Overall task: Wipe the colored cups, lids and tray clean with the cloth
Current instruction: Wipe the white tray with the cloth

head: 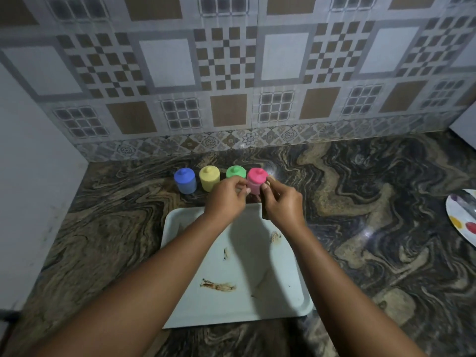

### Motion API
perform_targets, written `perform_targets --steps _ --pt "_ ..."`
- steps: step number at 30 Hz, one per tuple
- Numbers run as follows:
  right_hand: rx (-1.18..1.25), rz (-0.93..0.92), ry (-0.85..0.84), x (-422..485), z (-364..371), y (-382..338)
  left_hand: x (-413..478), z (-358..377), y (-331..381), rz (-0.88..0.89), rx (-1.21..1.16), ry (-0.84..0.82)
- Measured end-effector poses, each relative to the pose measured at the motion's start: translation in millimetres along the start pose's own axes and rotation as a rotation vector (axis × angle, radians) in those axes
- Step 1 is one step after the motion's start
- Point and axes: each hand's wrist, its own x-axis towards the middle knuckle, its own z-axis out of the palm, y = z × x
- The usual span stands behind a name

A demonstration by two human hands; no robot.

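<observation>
Both hands meet at the pink cup point(255, 185), lid point(256, 173) on, standing on the marbled counter point(360, 202). Left hand point(226, 199) pinches the cup's left side, fingertips point(243, 190) touching the wall below the lid. Right hand point(282, 204) closes on the cup's right side, thumb and forefinger narrow against it; a small tan scrap shows just above those fingers, cannot tell what it is. Cup is upright between the two grips.

Just left of the grip: green cup point(235, 173), partly hidden behind the left hand, then yellow cup point(209, 178), then blue cup point(185, 181), all lidded, upright, in one row with the pink one, close but not clearly touching.

Below the grip, toward the person: pale tray point(180, 266) flat on the counter, both forearms crossing above it. Brown smears point(217, 285) on the tray floor near its front, smaller ones under the right wrist and mid-tray.

Far right of the grip, at frame edge: plate point(461, 217) with coloured dots, partly cut off. Patterned tile wall point(231, 73) beyond the cups. Cloth not identifiable.
</observation>
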Motion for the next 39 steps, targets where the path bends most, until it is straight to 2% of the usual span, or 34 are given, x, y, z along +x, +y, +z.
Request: perform_targets --steps 5,12,17,21,25,39 --pt "0.000 0.045 0.029 33.1 2.6 16.2 55.2 19.8 11.8 0.087 0.306 -0.003" --pt "0.022 0.091 0.072 56.6 6.4 36.8 105.9 45.9 15.6 0.150 0.590 -0.182" --pt "0.057 0.146 0.070 63.2 10.5 48.5 110.7 52.6 9.8 0.163 0.582 -0.156" --pt "0.063 0.160 0.075 64.8 15.1 55.8 106.6 51.5 7.3 0.180 0.688 -0.113" --pt "0.083 0.173 0.073 64.1 17.5 56.3 104.7 47.8 8.9 0.162 0.752 -0.141" --pt "0.144 0.224 0.088 58.8 6.1 52.7 92.6 54.2 10.2 0.169 0.727 -0.152"
